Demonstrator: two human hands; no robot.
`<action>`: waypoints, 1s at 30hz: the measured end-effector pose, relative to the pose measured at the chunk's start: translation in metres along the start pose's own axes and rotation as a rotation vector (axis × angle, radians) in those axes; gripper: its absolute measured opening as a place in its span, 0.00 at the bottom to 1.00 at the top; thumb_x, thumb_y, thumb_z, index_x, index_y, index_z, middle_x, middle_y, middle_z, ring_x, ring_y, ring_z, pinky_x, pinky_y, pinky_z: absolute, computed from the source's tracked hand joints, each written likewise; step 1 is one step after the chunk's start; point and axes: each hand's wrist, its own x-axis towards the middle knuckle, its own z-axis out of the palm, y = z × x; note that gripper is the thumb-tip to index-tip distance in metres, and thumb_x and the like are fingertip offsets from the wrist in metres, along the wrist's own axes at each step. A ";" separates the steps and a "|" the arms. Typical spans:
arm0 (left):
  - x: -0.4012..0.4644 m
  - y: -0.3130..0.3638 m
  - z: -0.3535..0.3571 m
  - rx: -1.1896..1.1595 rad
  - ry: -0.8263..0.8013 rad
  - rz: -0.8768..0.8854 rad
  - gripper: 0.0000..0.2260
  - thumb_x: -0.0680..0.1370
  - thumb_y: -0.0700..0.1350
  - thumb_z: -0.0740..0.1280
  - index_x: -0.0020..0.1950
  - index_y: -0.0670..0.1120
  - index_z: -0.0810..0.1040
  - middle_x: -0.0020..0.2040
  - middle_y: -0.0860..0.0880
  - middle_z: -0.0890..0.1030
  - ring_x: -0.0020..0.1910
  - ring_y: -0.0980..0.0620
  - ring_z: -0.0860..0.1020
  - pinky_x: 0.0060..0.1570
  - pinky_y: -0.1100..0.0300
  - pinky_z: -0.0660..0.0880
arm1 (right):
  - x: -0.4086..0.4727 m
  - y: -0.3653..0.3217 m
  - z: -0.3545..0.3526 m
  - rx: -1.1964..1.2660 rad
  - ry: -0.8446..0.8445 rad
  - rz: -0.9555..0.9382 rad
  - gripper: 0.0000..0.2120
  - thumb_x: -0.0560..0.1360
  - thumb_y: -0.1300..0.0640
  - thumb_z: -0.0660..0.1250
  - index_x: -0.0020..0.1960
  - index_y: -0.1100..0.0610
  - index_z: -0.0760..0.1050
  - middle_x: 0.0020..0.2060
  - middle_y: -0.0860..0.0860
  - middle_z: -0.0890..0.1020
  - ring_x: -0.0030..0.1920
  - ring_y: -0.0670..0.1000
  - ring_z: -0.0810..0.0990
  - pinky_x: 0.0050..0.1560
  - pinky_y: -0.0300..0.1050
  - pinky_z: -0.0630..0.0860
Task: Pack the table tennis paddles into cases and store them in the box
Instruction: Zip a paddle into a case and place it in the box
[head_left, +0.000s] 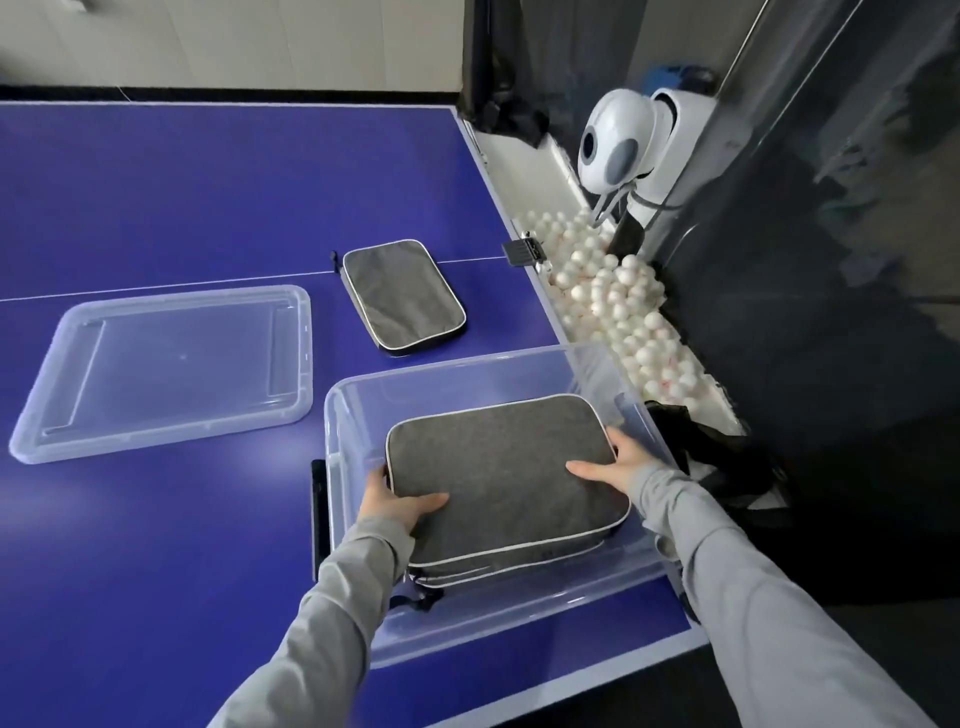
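Both hands, left hand (397, 506) and right hand (615, 465), grip the grey paddle case (501, 478) inside the clear box (519, 618).

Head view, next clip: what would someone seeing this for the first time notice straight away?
Both hands, left hand and right hand, grip the ends of a grey case over the clear box at the blue table's near right corner. A second case lies beyond the box, with the clear lid to its left. Off the table's right edge sits a trough of white balls under a white ball machine.
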 end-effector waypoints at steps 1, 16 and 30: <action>0.004 -0.005 0.001 0.032 0.016 -0.016 0.39 0.62 0.32 0.78 0.69 0.43 0.66 0.58 0.43 0.77 0.54 0.43 0.77 0.54 0.49 0.75 | 0.003 0.006 0.003 0.019 0.000 0.013 0.28 0.66 0.58 0.76 0.62 0.56 0.69 0.53 0.52 0.79 0.51 0.51 0.77 0.55 0.40 0.71; 0.012 -0.039 0.009 0.345 0.130 -0.054 0.37 0.62 0.41 0.80 0.67 0.43 0.67 0.59 0.42 0.78 0.57 0.43 0.77 0.59 0.49 0.73 | 0.031 0.043 0.022 -0.090 -0.012 0.046 0.36 0.63 0.57 0.78 0.67 0.56 0.65 0.60 0.55 0.78 0.61 0.56 0.76 0.66 0.52 0.69; -0.027 0.007 0.013 0.941 0.152 0.322 0.33 0.74 0.49 0.69 0.74 0.41 0.58 0.75 0.43 0.59 0.74 0.46 0.58 0.71 0.57 0.54 | -0.014 0.003 0.020 -0.413 0.136 -0.381 0.35 0.74 0.53 0.68 0.74 0.61 0.54 0.73 0.58 0.61 0.74 0.54 0.58 0.70 0.40 0.50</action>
